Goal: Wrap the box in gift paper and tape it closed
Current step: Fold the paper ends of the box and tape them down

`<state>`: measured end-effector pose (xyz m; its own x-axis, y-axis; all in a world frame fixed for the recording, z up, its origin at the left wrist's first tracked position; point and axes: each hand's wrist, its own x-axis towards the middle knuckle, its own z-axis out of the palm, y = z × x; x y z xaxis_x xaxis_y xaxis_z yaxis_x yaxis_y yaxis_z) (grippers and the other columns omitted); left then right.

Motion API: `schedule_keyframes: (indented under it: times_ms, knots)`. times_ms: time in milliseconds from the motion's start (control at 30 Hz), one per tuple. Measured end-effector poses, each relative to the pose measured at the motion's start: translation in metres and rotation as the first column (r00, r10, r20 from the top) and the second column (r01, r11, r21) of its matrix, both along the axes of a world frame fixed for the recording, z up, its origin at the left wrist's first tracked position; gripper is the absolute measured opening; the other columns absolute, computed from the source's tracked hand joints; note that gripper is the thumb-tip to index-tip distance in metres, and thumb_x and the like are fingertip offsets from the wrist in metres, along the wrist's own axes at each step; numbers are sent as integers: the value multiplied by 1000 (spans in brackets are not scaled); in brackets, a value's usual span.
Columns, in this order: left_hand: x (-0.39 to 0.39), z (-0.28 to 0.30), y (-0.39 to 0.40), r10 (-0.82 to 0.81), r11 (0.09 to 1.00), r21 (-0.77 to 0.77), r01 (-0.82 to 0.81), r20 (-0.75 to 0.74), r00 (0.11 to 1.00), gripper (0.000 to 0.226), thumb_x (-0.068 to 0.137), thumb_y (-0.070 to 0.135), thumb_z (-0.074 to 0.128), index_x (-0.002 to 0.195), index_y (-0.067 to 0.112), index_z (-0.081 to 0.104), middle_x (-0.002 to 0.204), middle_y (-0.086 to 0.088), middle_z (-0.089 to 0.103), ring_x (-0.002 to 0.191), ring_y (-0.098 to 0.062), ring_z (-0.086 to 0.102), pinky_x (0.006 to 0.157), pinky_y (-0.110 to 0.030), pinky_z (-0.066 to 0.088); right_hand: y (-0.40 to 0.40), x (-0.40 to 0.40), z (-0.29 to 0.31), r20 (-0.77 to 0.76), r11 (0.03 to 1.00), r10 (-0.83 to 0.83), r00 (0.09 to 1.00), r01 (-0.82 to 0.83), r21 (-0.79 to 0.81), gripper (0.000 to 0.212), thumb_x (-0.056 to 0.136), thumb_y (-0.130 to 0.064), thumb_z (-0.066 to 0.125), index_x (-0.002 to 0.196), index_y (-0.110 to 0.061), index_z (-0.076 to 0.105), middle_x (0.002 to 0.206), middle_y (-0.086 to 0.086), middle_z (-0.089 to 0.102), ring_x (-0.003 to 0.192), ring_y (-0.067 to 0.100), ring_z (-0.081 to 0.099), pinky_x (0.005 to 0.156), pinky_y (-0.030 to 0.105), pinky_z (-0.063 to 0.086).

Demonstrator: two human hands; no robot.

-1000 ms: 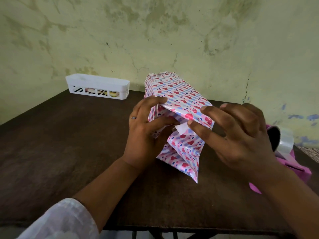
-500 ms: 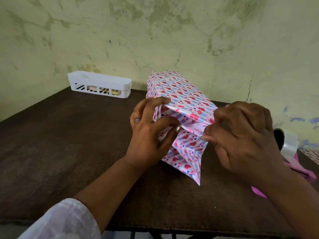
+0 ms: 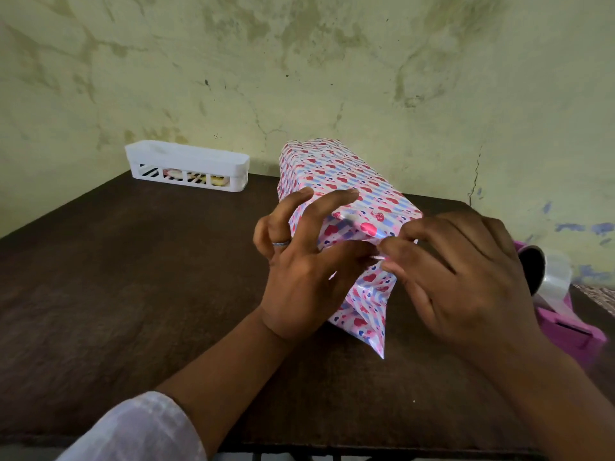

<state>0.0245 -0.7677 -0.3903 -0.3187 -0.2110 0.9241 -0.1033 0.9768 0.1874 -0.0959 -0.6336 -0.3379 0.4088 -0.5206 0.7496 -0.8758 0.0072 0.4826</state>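
Box [image 3: 336,181], already sheathed in heart-print gift paper [image 3: 361,304], lies on the dark table [image 3: 133,294] with its long axis running away from the person toward the wall, slightly angled to the left as it recedes. Only the head view is given. In it the near end of the box faces the hands directly, and that is the end where the work sits: the paper there is not yet closed, and a loose flap hangs down from the near face to a point close to the table edge.

Both hands meet at that near end, so neither has any reach to cover. The left hand [image 3: 299,261] comes in from the left with fingers spread and arched, fingertips resting on the top near edge of the box and the thumb pressing the folded paper against the near face. The right hand [image 3: 459,277] comes in from the right, fingers curled, pinching the fold of paper just beside the left thumb; the two nearly touch.

A tape roll on a pink dispenser [image 3: 559,314] stands at the right, just beyond the right hand, which I judge the likelier one to fetch tape. A white basket [image 3: 186,168] sits well apart at the far left by the wall
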Motion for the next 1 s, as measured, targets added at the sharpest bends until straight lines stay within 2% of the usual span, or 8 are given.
schedule_keyframes:
  times_ms: [267, 400, 500, 600, 733, 833, 933, 1000]
  knots:
    - [2, 0, -2, 19, 1000, -3, -19, -7, 1000, 13, 93, 34, 52, 106, 34, 56, 139, 5, 36, 132, -38, 31, 92, -61, 35, 5, -9, 3, -86, 999, -12, 996, 15, 33, 27, 87, -24, 58, 97, -2, 69, 100, 20, 69, 98, 31, 49, 79, 41, 37]
    - [3, 1, -2, 15, 999, -47, -16, -22, 1000, 12, 96, 37, 48, 101, 32, 58, 135, 5, 43, 130, -30, 34, 89, -59, 36, 3, -4, 0, 25, 998, 55, 998, -55, 5, 29, 98, -23, 46, 99, 0, 65, 96, 21, 68, 90, 34, 60, 77, 43, 47]
    - [4, 1, -5, -59, 997, -46, 58, -24, 998, 14, 96, 40, 49, 102, 32, 60, 130, 5, 47, 124, -31, 44, 85, -56, 41, 4, -2, -6, 84, 999, 13, 996, -9, -42, 26, 94, -22, 56, 106, 1, 60, 97, 20, 68, 91, 31, 58, 83, 38, 43]
    - [3, 1, -7, -61, 997, -59, 59, -28, 998, 14, 94, 40, 54, 103, 32, 59, 128, 6, 49, 120, -30, 49, 81, -57, 44, 7, -1, -9, 161, 999, -2, 987, 11, -53, 29, 93, -21, 57, 98, 6, 67, 96, 19, 67, 90, 28, 57, 82, 34, 42]
    - [3, 1, -7, -52, 994, -96, 47, -55, 997, 12, 89, 35, 64, 99, 31, 59, 124, 7, 53, 117, -30, 52, 79, -57, 43, 7, 6, -15, 289, 995, 68, 955, -45, -84, 13, 86, -9, 64, 86, 3, 70, 88, 15, 67, 86, 24, 57, 81, 26, 40]
    - [5, 3, -6, -1, 992, -129, -10, -82, 997, 14, 85, 32, 69, 94, 30, 59, 118, 8, 58, 117, -27, 50, 82, -57, 39, 8, 10, -20, 272, 993, 88, 958, -62, -102, 9, 84, -3, 66, 83, 5, 70, 85, 17, 67, 80, 30, 61, 75, 33, 47]
    - [6, 4, -6, 10, 992, -122, -22, -101, 995, 14, 82, 27, 72, 88, 27, 59, 108, 4, 67, 115, -22, 52, 91, -50, 36, 8, 10, -25, 210, 994, 66, 975, -47, -96, 12, 87, -4, 64, 85, 6, 70, 85, 18, 67, 79, 31, 62, 72, 38, 50]
    - [6, 6, -7, -3, 998, -55, -2, -79, 997, 14, 81, 27, 68, 80, 16, 60, 100, -4, 70, 109, -19, 53, 101, -32, 29, 8, 10, -28, 195, 995, 55, 979, -38, -91, 12, 88, -5, 63, 85, 5, 69, 84, 17, 67, 77, 30, 62, 69, 38, 50]
